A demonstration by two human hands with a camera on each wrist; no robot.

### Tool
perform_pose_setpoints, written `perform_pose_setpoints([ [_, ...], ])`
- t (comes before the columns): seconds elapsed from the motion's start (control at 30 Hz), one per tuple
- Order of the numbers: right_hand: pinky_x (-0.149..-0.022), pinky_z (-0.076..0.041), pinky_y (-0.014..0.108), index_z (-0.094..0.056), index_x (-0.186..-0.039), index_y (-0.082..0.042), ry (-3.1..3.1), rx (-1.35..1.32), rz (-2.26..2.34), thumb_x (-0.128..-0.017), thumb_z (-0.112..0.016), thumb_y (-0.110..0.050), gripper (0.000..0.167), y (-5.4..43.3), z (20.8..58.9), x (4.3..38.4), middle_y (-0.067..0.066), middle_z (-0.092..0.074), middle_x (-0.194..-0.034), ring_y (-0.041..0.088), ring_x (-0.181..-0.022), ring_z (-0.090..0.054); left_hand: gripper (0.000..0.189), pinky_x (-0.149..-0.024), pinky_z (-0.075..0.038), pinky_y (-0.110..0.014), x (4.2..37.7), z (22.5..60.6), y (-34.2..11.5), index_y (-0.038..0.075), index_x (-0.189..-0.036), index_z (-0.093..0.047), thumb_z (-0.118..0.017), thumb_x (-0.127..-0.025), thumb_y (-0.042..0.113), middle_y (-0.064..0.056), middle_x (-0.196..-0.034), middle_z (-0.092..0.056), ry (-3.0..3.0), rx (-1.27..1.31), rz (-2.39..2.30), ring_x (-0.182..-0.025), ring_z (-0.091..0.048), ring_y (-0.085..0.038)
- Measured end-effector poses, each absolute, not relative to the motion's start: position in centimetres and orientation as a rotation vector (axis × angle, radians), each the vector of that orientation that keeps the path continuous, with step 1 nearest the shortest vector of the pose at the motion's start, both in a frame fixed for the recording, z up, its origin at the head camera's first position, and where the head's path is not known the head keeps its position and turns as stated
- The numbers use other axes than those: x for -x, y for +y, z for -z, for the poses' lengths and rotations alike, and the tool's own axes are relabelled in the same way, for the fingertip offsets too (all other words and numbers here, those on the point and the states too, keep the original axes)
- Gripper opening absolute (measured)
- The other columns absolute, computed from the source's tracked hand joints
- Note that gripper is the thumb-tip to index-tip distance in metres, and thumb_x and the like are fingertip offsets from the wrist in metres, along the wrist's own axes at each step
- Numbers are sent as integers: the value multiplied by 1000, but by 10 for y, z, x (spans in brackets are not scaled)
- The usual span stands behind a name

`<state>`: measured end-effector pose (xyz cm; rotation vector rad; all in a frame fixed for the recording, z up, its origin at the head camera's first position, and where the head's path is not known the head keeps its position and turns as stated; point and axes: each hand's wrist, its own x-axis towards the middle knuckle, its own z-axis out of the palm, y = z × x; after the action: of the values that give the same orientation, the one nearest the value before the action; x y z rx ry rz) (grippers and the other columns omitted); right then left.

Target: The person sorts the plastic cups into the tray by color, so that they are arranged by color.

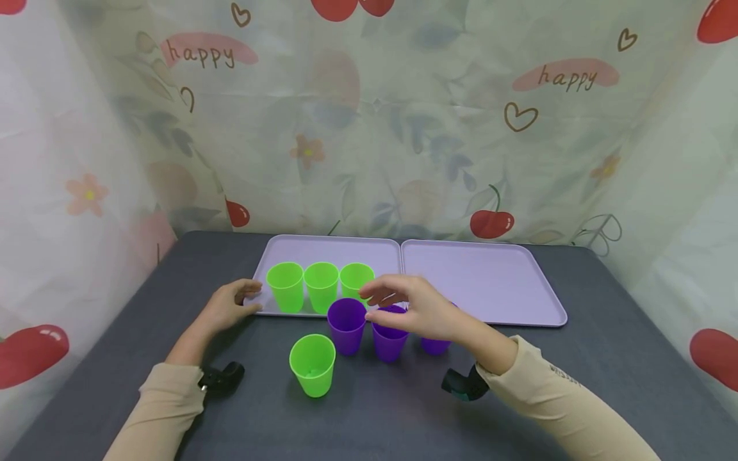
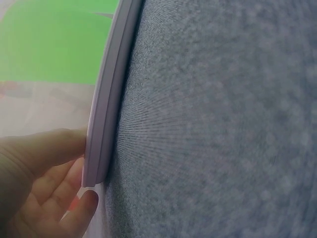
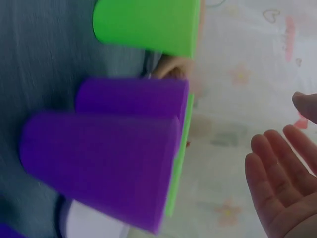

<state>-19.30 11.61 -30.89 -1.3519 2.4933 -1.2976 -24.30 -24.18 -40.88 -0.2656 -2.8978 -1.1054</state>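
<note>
My left hand [image 1: 226, 308] is at the front left corner of the left lilac tray [image 1: 334, 248], thumb and fingers spread apart. In the left wrist view the thumb touches the tray's side [image 2: 101, 124]. My right hand [image 1: 426, 308] hovers over the purple cups, empty, with thumb and fingers apart; the right wrist view shows its fingers [image 3: 277, 178] extended. Beneath it stand a middle purple cup [image 1: 390, 347] and a partly hidden purple cup [image 1: 435, 347]. Left of them is another purple cup [image 1: 347, 336].
Three green cups, the leftmost [image 1: 286, 291] among them, stand in a row on the left tray. Another green cup [image 1: 313, 370] stands nearer on the dark table [image 1: 254, 410]. A second lilac tray [image 1: 478, 282] adjoins on the right. Printed curtains [image 1: 369, 128] surround the table.
</note>
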Motion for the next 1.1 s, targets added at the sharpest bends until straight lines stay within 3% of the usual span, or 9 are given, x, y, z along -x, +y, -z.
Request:
perform_pose_setpoints([
  [0.27, -90, -53, 28, -58, -117, 1, 2420, 1311, 1379, -83, -69, -10, 37, 109, 330, 168, 16, -65, -113, 27, -101, -66, 41, -95, -45, -53, 242, 408, -241, -8, -121, -53, -65, -84, 6, -29, -119, -59, -2892, 276, 1116, -111, -56, -42],
  [0.53, -90, -52, 26, -56, -121, -2, 2399, 1305, 1399, -82, -71, -15, 44, 98, 347, 155, 12, -64, -116, 18, -104, -65, 40, -94, -45, -53, 242, 408, -242, -9, -120, -54, -65, -83, 5, -29, -118, -60, -2876, 277, 1117, -110, -57, -42],
  [0.87, -94, -50, 24, -54, -124, -5, 2412, 1191, 1427, -79, -74, -17, 51, 81, 360, 148, 14, -61, -124, 28, -111, -61, 40, -94, -45, -53, 241, 408, -242, -9, -120, -54, -65, -83, 5, -29, -118, -60, -2872, 277, 1112, -110, -57, -43],
  [1.1, -94, -50, 26, -53, -124, 0, 2467, 1199, 1440, -76, -76, -14, 55, 69, 369, 147, 13, -62, -122, 26, -113, -60, 40, -94, -46, -53, 242, 408, -242, -8, -120, -54, -65, -84, 5, -29, -118, -60, -2870, 278, 1112, -110, -58, -42],
])
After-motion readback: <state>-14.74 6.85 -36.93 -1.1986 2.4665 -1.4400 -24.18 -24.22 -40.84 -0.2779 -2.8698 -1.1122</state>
